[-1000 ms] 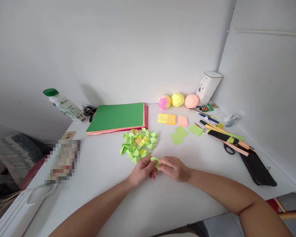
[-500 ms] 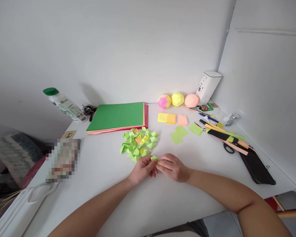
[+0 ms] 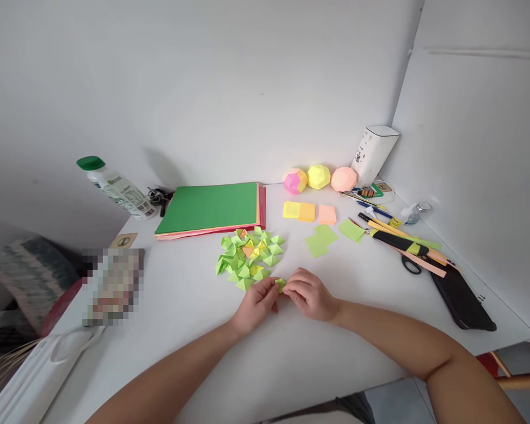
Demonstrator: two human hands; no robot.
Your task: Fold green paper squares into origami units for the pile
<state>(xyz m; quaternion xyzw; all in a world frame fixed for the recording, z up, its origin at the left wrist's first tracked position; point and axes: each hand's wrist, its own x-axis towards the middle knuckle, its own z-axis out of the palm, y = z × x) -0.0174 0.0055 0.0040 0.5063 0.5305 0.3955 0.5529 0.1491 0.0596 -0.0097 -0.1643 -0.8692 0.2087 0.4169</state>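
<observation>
A small folded green paper piece (image 3: 281,284) is pinched between the fingertips of my left hand (image 3: 257,304) and my right hand (image 3: 311,294), low over the white table (image 3: 194,330). Both hands have their fingers closed on it. Just beyond my left hand lies a pile of folded green and yellow paper units (image 3: 248,257). Loose green paper squares (image 3: 320,241) lie further to the right.
A stack of coloured paper with green on top (image 3: 209,208), sticky-note pads (image 3: 309,212), three paper polyhedra (image 3: 318,177), a white box (image 3: 373,155), pens and scissors (image 3: 401,244), a black case (image 3: 461,297) and a green-capped bottle (image 3: 115,187) ring the table.
Both hands have shifted slightly away from me with the green piece, which is now more hidden between the fingertips.
</observation>
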